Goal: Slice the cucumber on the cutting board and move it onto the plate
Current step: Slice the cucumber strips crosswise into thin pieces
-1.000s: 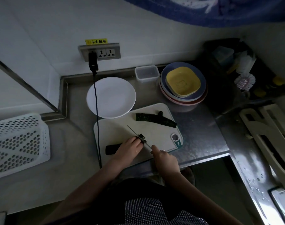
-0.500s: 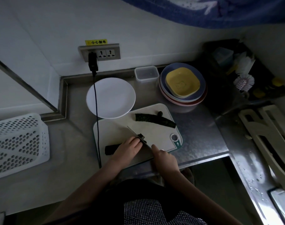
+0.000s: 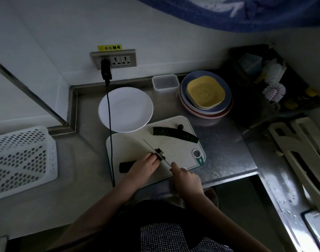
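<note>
While my left hand (image 3: 145, 165) presses down on the dark cucumber piece (image 3: 125, 166), fingers curled over it, my right hand (image 3: 185, 176) is wrapped around the handle of the knife (image 3: 155, 151), forefinger stretched along the top. The thin steel blade runs away from me, just beside my left fingertips (image 3: 155, 158), with a few small cut slices (image 3: 160, 153) lying against it. This closeness is the main risk, I judge: if the rounded, slick-skinned cucumber rolls, or my fingers creep forward, the edge could catch them. The light is dim too, which makes the cut line hard to read.

Under both hands lies the cutting board (image 3: 132, 144), pale smooth plastic with rounded corners and a hanging hole; on brushed metal it might slide. A black cable (image 3: 109, 142) crosses its left edge and could snag. Farther across the board rests a second long cucumber length (image 3: 174, 134) with a small end nub. Beyond it sits the round white plate (image 3: 126, 109), glossy, holding no slices yet, its rim touching the board.
</note>
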Available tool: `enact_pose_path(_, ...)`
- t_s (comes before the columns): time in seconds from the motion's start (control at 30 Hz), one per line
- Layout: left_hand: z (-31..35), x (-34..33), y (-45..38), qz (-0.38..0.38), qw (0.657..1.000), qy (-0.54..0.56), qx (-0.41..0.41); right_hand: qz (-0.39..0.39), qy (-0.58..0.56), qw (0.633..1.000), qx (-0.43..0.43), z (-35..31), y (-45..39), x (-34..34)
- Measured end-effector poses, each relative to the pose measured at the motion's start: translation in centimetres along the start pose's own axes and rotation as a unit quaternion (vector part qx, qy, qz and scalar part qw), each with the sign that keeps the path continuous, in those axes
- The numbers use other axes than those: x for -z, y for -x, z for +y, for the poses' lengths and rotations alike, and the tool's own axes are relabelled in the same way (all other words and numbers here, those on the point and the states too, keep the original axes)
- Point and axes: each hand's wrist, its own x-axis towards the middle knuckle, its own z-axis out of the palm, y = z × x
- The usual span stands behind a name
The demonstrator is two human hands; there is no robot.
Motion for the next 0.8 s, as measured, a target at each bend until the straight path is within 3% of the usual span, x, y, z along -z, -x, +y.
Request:
enact_pose_path(0.6, -0.08, -0.51, 0.06, 0.001, 1.0, 0.009, 0.01, -0.018, -0.003, 1.0, 0.008, -0.08, -0.03, -0.17)
enact_pose_path(0.8, 0.01, -0.32, 0.0, -0.005, 1.0, 0.017, 0.016, -0.057, -0.008, 0.998, -0.015, -0.06, -0.75, -0.4)
